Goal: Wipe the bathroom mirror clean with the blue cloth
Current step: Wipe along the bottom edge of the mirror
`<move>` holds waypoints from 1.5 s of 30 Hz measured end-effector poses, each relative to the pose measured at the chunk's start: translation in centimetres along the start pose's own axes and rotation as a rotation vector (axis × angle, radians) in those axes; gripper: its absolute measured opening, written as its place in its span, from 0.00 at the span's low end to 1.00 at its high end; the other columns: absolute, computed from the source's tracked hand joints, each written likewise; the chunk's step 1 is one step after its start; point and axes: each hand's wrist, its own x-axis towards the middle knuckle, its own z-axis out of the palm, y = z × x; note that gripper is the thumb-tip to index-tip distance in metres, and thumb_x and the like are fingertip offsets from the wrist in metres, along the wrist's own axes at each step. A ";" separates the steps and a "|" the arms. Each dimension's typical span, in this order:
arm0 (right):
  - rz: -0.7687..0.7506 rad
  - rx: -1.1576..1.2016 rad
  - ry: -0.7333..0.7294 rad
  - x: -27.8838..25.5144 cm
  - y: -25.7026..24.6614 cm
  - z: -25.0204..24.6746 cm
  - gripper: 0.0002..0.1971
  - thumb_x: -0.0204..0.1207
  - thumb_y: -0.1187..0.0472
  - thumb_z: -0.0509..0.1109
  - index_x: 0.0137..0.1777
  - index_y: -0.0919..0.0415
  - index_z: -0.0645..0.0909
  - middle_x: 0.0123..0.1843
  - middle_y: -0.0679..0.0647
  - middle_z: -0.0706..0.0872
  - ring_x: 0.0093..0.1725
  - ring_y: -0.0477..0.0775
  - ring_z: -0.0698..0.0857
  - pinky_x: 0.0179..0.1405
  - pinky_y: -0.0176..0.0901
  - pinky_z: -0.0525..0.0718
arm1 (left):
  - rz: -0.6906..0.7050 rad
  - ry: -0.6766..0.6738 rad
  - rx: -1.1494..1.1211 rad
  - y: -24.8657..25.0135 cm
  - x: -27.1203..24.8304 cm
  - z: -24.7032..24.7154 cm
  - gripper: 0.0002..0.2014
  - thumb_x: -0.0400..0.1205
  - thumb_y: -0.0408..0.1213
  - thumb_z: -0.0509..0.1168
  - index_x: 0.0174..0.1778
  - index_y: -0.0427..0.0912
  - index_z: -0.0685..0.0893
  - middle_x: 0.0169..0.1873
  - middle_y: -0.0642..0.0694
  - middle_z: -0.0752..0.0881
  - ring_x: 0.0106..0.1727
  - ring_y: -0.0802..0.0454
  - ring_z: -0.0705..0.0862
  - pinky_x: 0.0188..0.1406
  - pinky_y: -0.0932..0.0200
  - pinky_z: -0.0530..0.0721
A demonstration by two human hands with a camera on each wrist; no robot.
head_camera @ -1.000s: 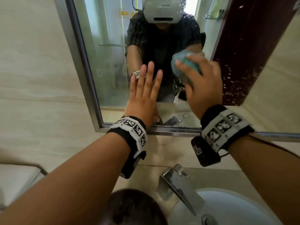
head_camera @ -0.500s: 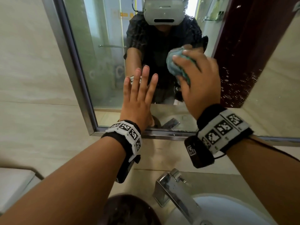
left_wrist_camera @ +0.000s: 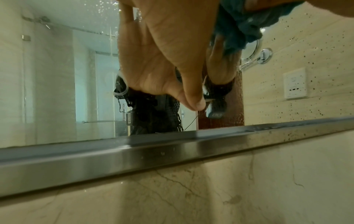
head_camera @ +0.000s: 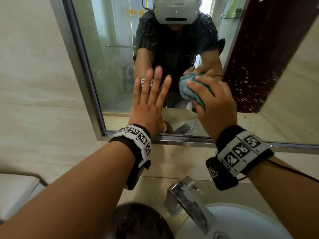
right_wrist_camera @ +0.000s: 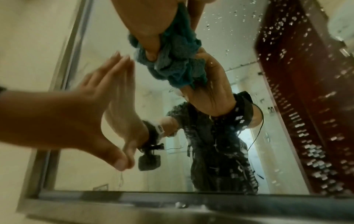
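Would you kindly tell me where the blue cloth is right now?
The blue cloth is bunched in the right hand against the mirror, right of the flat left hand.

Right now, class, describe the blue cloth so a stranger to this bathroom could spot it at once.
Find the steel-framed wall mirror above the basin. Two hands are raised to its glass; the cloth is bunched in the right hand. It is the only soft, teal-blue thing there; the left hand lies flat and bare.

Beige marble wall [head_camera: 38, 80] all around; below, a chrome tap [head_camera: 188, 202] over a white basin [head_camera: 241, 223].
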 end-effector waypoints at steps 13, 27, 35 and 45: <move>-0.246 -0.042 -0.424 -9.3 0.0 3.0 0.29 0.50 0.68 0.86 0.54 0.55 0.87 0.52 0.56 0.87 0.46 0.63 0.85 0.32 0.51 0.88 | 0.020 0.033 0.029 0.0 -0.3 0.0 0.67 0.62 0.70 0.70 0.81 0.39 0.34 0.80 0.36 0.40 0.81 0.34 0.43 0.80 0.36 0.45; -0.173 -0.001 -0.312 -8.8 -3.1 4.9 0.13 0.64 0.69 0.78 0.50 0.59 0.88 0.50 0.57 0.88 0.42 0.65 0.82 0.33 0.52 0.86 | 0.084 0.010 -0.014 0.7 -3.1 2.7 0.41 0.80 0.61 0.42 0.81 0.43 0.31 0.79 0.41 0.27 0.79 0.42 0.27 0.79 0.39 0.37; -0.156 -0.012 -0.352 -10.5 1.6 2.3 0.21 0.56 0.73 0.81 0.49 0.59 0.88 0.49 0.56 0.88 0.39 0.65 0.81 0.30 0.52 0.86 | 0.112 -0.003 0.029 0.3 -3.4 3.0 0.61 0.68 0.62 0.69 0.81 0.43 0.30 0.77 0.41 0.23 0.79 0.43 0.26 0.78 0.40 0.34; -0.184 0.000 -0.289 -10.7 -0.7 3.9 0.23 0.58 0.70 0.82 0.56 0.59 0.87 0.56 0.57 0.88 0.47 0.64 0.86 0.42 0.52 0.88 | 0.101 0.072 0.056 0.5 -3.4 3.7 0.54 0.74 0.59 0.67 0.83 0.42 0.36 0.79 0.41 0.27 0.79 0.43 0.27 0.79 0.38 0.36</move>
